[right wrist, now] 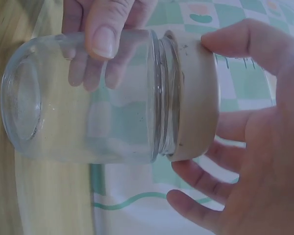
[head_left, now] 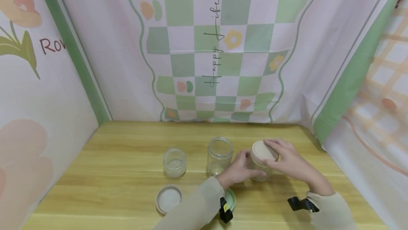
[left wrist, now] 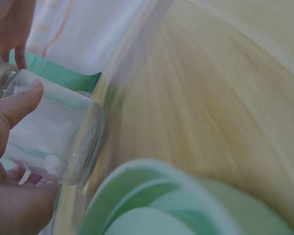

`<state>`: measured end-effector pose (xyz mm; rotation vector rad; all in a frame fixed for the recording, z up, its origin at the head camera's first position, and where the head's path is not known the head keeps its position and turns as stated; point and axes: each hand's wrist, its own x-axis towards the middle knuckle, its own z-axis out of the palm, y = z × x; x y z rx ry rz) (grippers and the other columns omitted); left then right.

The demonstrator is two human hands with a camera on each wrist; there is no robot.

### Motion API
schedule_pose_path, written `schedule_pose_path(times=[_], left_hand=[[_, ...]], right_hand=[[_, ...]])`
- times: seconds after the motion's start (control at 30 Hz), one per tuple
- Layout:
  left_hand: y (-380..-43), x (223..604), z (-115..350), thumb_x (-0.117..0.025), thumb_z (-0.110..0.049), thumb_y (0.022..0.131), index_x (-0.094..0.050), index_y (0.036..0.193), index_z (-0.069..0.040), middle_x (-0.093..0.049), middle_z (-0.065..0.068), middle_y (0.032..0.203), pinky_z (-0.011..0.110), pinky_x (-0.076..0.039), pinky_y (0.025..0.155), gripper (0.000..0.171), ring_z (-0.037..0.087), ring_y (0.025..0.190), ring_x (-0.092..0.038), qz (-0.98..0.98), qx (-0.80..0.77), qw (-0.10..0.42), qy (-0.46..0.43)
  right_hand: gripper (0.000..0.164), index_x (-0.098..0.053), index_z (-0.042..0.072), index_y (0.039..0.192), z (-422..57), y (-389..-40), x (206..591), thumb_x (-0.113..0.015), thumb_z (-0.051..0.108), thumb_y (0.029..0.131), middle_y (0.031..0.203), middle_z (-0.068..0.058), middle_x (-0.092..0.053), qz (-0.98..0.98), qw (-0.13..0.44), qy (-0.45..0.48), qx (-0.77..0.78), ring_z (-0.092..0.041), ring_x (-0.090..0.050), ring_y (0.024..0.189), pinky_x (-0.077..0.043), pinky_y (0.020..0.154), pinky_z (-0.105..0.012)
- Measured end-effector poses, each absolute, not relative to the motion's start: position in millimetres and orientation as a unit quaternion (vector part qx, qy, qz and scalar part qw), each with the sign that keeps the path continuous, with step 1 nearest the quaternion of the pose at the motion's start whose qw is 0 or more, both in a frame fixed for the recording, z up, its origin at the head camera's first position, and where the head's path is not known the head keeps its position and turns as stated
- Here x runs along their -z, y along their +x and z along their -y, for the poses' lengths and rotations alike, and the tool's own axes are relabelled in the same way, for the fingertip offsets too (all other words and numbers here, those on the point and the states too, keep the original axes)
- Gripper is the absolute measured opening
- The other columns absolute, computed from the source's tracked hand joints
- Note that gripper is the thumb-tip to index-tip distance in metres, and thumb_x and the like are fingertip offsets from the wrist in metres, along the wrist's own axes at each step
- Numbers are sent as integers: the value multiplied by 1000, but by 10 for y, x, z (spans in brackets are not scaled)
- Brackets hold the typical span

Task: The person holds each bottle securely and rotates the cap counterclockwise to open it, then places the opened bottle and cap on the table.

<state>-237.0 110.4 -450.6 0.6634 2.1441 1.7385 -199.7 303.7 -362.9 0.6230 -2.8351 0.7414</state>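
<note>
A clear glass jar [right wrist: 88, 122] stands nearly upright at the right of the table in the head view. My left hand [head_left: 240, 170] grips its body from the left, thumb along the near side and fingers behind the glass. On the jar's mouth sits a beige lid [right wrist: 201, 98], with glass screw threads showing below its edge. My right hand [head_left: 291, 161] holds this lid by its rim, thumb on one side and fingers round the other. Nothing but clear glass shows inside the jar.
Left of my hands stand a tall lidless jar [head_left: 220, 157] and a shorter lidless jar [head_left: 174, 164]. Nearer me lie an upturned beige lid [head_left: 169, 200] and a green lid [head_left: 231, 200], partly hidden by my left sleeve. Printed curtains [head_left: 178, 39] border the wooden table [head_left: 121, 173].
</note>
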Motion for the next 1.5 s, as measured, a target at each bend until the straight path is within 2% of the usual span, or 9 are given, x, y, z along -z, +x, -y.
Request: schedule_pose_path(times=[0.27,0.63,0.83,1.07,1.3,1.5], left_hand=[[-2359,4503,-1111,-84,-25,84,-39,146,-16,-41,-2,138,43,-37,110,78,19,130,-42,-752,-601,157,221],[-2351,4502,-1114,-84,-26,84,-40,146,-16,-42,-2,139,43,-38,110,77,18,130,-43,-754,-599,156,217],[-2343,4491,-1102,-83,-29,85,-38,147,-14,-42,-1,140,44,-38,110,78,21,132,-42,-754,-599,158,218],[-2334,4479,-1088,-84,-28,85,-39,146,-15,-42,-2,139,43,-39,109,76,22,132,-43,-755,-598,159,215],[-2359,4480,-1087,-84,-24,85,-43,142,-13,-48,-4,133,34,-44,105,72,10,120,-49,-741,-608,150,242],[-2341,4468,-1082,-84,-28,84,-40,145,-12,-43,-1,137,34,-42,106,77,16,127,-46,-754,-598,158,221]], right_hand=[[71,-42,-5,148,-3107,-1996,3620,-72,28,92,149,-26,-39,935,36,221,-274,-44,-36,123,-44,86,-70],[71,-42,-7,147,-3080,-1976,3642,-71,28,92,148,-28,-40,935,52,231,-264,-51,-34,128,-38,90,-77],[74,-42,-6,147,-3000,-1968,3647,-72,35,92,146,-29,-42,941,65,212,-256,-52,-37,128,-41,90,-74],[81,-44,-8,145,-2898,-1994,3648,-72,46,91,142,-32,-46,953,79,181,-228,-54,-39,127,-39,94,-73],[87,-47,-11,141,-2848,-2034,3699,-76,51,86,128,-34,-55,959,100,167,-204,-50,-51,113,-52,81,-60],[86,-47,-11,141,-2842,-2048,3722,-76,48,86,128,-34,-54,960,101,160,-208,-50,-50,113,-53,77,-57]])
